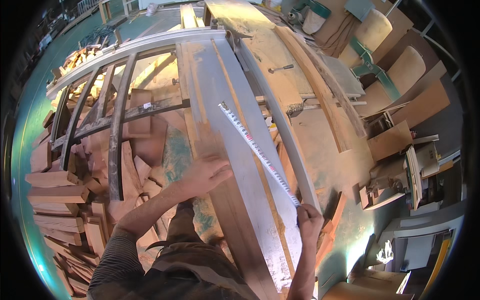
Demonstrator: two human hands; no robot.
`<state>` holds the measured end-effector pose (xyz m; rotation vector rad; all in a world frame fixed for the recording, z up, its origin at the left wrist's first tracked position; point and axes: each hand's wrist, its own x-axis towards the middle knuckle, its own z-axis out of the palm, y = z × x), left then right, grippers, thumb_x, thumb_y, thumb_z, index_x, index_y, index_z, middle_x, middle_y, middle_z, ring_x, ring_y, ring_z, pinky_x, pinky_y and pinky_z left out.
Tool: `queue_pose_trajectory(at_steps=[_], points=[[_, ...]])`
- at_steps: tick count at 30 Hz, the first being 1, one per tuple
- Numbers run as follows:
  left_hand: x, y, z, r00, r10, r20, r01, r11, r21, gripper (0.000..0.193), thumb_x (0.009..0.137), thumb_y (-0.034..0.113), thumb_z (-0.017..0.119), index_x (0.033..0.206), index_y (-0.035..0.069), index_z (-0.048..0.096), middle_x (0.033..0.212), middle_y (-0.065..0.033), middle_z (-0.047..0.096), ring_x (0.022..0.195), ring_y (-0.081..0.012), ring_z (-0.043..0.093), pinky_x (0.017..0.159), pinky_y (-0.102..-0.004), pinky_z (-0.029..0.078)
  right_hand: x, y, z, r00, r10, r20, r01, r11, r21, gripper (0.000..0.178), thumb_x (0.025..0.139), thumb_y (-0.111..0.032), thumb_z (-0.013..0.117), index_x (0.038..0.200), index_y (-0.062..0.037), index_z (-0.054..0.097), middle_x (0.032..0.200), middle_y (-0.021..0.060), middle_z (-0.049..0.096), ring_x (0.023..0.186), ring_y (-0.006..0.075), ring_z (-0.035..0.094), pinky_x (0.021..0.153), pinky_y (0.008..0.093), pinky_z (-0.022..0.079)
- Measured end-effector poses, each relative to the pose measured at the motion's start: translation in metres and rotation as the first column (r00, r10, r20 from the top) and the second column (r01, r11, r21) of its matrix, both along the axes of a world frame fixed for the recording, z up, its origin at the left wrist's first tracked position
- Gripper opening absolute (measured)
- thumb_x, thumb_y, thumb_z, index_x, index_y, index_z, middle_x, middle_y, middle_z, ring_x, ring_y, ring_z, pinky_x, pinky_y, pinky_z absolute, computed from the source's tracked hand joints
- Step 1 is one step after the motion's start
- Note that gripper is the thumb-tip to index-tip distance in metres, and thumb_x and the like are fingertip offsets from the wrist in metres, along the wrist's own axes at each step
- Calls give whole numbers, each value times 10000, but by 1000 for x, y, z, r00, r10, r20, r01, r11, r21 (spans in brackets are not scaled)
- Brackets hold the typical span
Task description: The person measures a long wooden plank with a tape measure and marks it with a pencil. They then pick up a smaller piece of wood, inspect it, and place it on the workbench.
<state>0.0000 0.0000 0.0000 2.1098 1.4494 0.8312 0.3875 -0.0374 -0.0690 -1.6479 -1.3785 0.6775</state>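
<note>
My right hand (pixel 310 221) is closed around the case of a tape measure, which my fingers mostly hide. The white tape blade (pixel 260 156) with red marks is pulled out and slants up and left over the grey metal saw table (pixel 239 182). Its end hook lies near the table's middle. My left hand (pixel 207 175) has its fingers stretched out and holds nothing. It is over the left edge of a long brown board (pixel 232 220) lying along the table; whether it touches the board cannot be told.
A metal fence (pixel 285 135) runs along the table's right side. On the left are a dark support frame (pixel 120 115) and piles of cut wood (pixel 57 194). Long planks (pixel 320 95) and a small wrench-like tool (pixel 281 68) lie on the dusty surface to the right.
</note>
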Motion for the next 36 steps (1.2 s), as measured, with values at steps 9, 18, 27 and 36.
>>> queue_pose_trajectory(at_steps=[9, 18, 27, 36], points=[[28, 22, -116, 969, -133, 209, 72, 958, 277, 223, 824, 202, 786, 993, 73, 718, 1083, -36, 697, 1156, -240, 602, 1048, -480, 459, -24, 211, 173, 44, -174, 984, -161, 971, 179, 168, 890, -209, 660, 780, -87, 695, 790, 148, 651, 757, 367, 675, 650, 495, 549], [18, 37, -126, 940, -142, 311, 55, 960, 274, 141, 785, 129, 767, 899, 94, 692, 1019, -17, 662, 1112, -208, 601, 1030, -426, 460, -149, 427, 199, -404, -152, 902, -345, 938, 3, 147, 865, -198, 638, 795, -100, 723, 834, 121, 688, 828, 325, 705, 663, 471, 577], [1, 49, -127, 951, -166, 260, 101, 964, 248, 124, 826, 162, 695, 922, 86, 679, 1041, -34, 646, 1157, -209, 571, 1085, -420, 429, -213, 523, 224, -603, -193, 774, -482, 861, -160, 89, 864, -208, 663, 825, -140, 705, 912, 50, 662, 896, 270, 679, 727, 441, 584], [-6, 50, -128, 949, -226, 222, 164, 950, 265, 168, 834, 176, 661, 966, 73, 660, 1082, -52, 605, 1204, -243, 538, 1145, -443, 398, -236, 542, 220, -618, -195, 762, -570, 778, -263, 69, 814, -184, 708, 799, -139, 657, 864, 44, 606, 850, 258, 653, 699, 426, 574]])
